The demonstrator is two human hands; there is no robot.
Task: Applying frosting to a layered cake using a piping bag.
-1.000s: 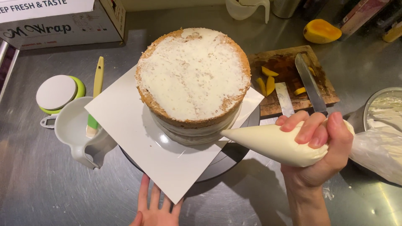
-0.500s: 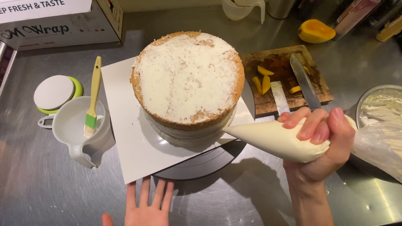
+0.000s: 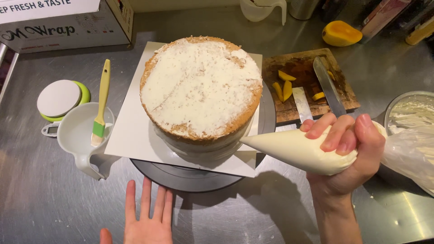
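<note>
My left hand [image 3: 147, 221] is cut off by the bottom edge at six o'clock; only fingers and part of the palm show. My right hand [image 3: 346, 151] hides the piping bag's [image 3: 294, 149] middle. At three o'clock the bowl [image 3: 409, 108] runs past the edge. The cake [image 3: 201, 88] hides most of the turntable [image 3: 190, 176].
</note>
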